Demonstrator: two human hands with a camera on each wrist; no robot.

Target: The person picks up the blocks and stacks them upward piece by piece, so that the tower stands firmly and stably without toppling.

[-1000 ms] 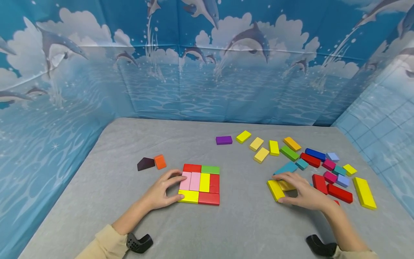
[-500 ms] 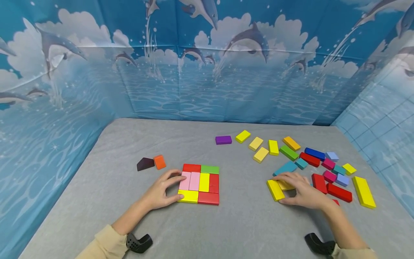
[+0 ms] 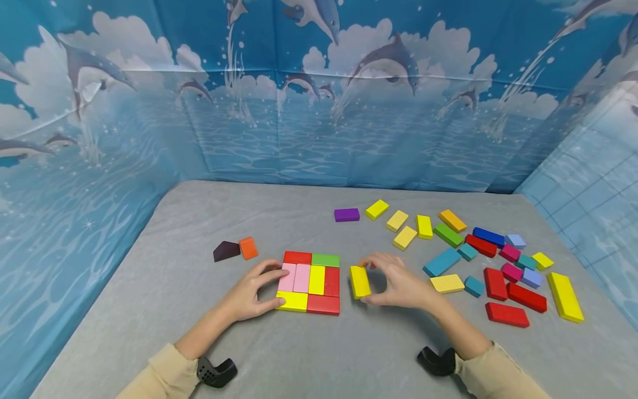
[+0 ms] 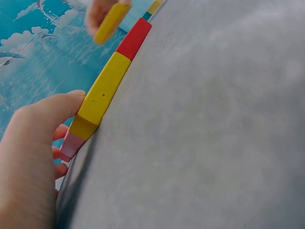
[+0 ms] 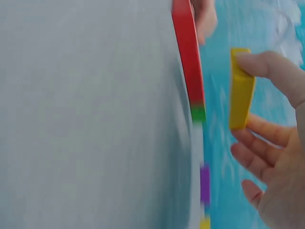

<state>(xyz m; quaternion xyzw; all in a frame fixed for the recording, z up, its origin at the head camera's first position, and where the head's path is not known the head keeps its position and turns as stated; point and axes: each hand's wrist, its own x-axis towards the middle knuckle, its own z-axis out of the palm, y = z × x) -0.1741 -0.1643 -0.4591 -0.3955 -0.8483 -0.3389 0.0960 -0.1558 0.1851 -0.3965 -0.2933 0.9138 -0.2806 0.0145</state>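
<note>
My right hand [image 3: 396, 281] pinches a yellow block [image 3: 360, 282] by its two ends, thumb against fingers. In the right wrist view that yellow block [image 5: 241, 93] is off the table. It hovers just right of a flat square of red, green, pink and yellow blocks laid close together. At the left side of the square, my left hand [image 3: 250, 292] touches a pink block [image 3: 286, 277] with a finger. Its thumb rests by the corner of the front yellow block [image 3: 292, 301]. A red block [image 4: 134, 38] continues the front row in the left wrist view.
On the right lie several loose blocks, among them a pale yellow block [image 3: 447, 284], a blue block [image 3: 442, 262] and a red block [image 3: 507, 314]. A purple block [image 3: 346, 215] sits farther back. Dark [image 3: 226, 251] and orange [image 3: 248, 248] blocks lie behind the left hand.
The right hand has carried the yellow block leftward from the loose blocks to beside the square. A pale yellow block and a red block it partly covered now show fully. The left hand stays.
</note>
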